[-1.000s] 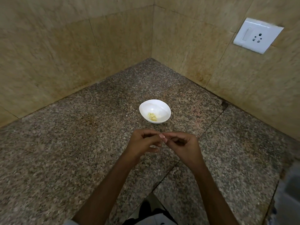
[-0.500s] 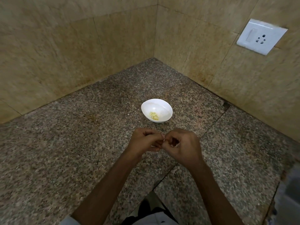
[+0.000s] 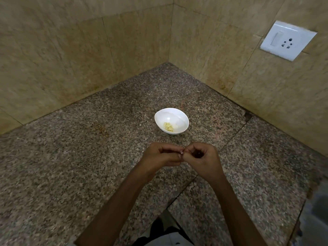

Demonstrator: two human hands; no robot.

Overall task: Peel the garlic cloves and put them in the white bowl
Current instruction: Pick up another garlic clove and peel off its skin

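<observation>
pinching a tiny pale garlic clove (image 3: 182, 153) between left hand (image 3: 159, 155) and right hand (image 3: 202, 159), both curled tight, mid-frame. just above, peeled cloves (image 3: 168, 126) in white bowl (image 3: 178, 115).

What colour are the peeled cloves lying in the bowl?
Pale yellow cloves, clearest in the head view.

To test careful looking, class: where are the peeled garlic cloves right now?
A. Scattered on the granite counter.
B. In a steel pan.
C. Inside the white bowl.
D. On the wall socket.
C: the pale peeled garlic cloves lie together in the white bowl, beyond the left hand and right hand, which pinch one more garlic clove between them.
</observation>
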